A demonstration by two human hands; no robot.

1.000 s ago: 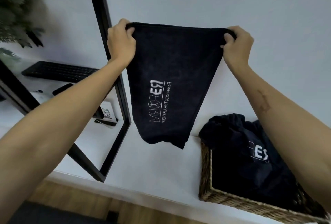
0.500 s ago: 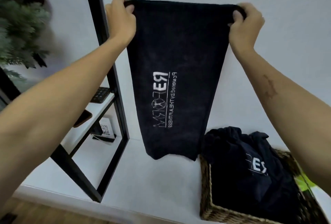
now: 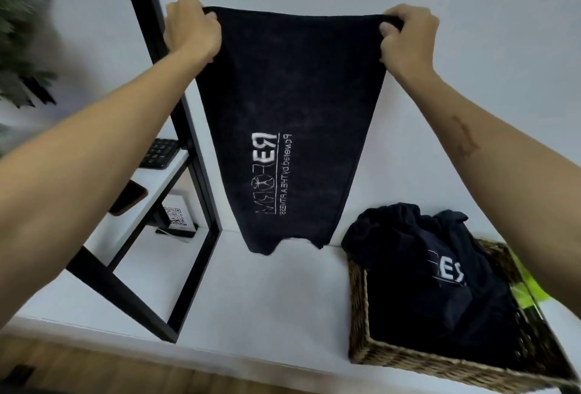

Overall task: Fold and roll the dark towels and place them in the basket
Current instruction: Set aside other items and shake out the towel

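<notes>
A dark towel [image 3: 292, 104] with white mirrored lettering hangs spread out in the air in front of me. My left hand [image 3: 191, 28] grips its top left corner and my right hand [image 3: 408, 36] grips its top right corner. The towel's lower edge hangs just above the white table [image 3: 267, 299]. At the lower right stands a wicker basket [image 3: 356, 293] with a crumpled dark towel [image 3: 418, 271] heaped inside it.
A black metal frame [image 3: 176, 104] with a white shelf stands to the left, carrying a keyboard [image 3: 160, 151] and a phone. A QR-code card [image 3: 176, 219] sits below the shelf. A plant [image 3: 19, 38] is at far left. Something bright green [image 3: 528, 289] lies at the basket's right side.
The view has shifted and the towel now sits lower in it. Both hands keep their grip on the top corners, stretched slightly wider apart.
</notes>
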